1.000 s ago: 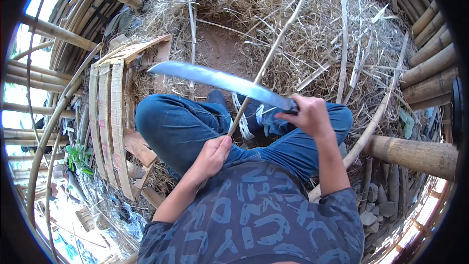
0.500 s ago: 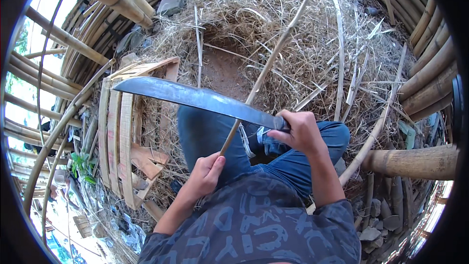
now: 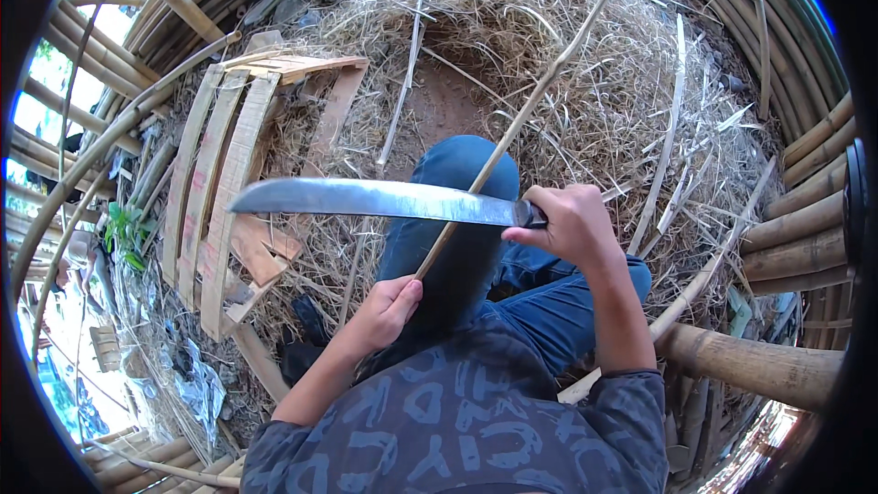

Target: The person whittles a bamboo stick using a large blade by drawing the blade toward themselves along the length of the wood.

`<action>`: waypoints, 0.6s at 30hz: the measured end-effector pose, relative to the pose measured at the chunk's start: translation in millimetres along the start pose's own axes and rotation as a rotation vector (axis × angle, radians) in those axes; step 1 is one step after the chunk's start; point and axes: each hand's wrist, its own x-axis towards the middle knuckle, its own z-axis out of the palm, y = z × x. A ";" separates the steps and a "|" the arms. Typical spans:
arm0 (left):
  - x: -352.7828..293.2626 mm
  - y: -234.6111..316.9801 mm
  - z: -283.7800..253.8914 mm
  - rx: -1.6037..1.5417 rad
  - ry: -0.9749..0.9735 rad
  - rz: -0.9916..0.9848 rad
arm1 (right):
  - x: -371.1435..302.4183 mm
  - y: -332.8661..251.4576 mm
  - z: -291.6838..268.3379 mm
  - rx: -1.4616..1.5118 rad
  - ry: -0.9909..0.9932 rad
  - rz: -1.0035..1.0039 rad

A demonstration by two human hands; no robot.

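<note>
In my right hand [image 3: 576,224] is a machete [image 3: 366,198], its dark handle wrapped by my closed fingers. The long, broad blade lies almost level across my front, its tip pointing left. My left hand [image 3: 389,309] grips the near end of a thin bamboo stick [image 3: 560,62], thumb along it. From there the stick slants away up and to the right. The blade crosses over the stick a short way beyond my left hand; whether its edge touches or cuts in, I cannot tell. My bent knee [image 3: 471,160] in blue jeans is beneath the crossing.
A slatted wooden crate [image 3: 210,183] lies left, with crumpled plastic [image 3: 201,389] nearer me. Dry straw and shavings [image 3: 585,119] cover the ground around a bare soil patch [image 3: 448,110]. Bamboo pole walls [image 3: 796,238] stand on both sides; a thick bamboo pole [image 3: 750,361] juts in at right.
The machete has turned from tip-up to nearly level, still across the stick. My left knee has shifted right, and the whole view has swung. Both hands keep their grips.
</note>
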 end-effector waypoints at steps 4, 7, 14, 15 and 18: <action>-0.9 0.7 -4.4 -0.022 -0.035 -0.021 | -0.2 29.7 -3.6 -0.081 0.014 0.012; 4.1 -2.2 -0.2 0.030 -0.024 -0.001 | -9.5 50.8 -5.9 -0.071 0.020 0.121; 22.1 2.7 10.4 0.088 -0.063 0.018 | -32.1 61.4 -13.1 -0.320 0.217 0.176; 26.6 2.1 12.5 0.064 -0.064 0.009 | -33.7 63.8 -13.7 -0.326 0.213 0.201; 38.1 -1.6 19.9 0.027 -0.056 -0.001 | -30.4 42.3 -7.1 -0.232 0.164 0.280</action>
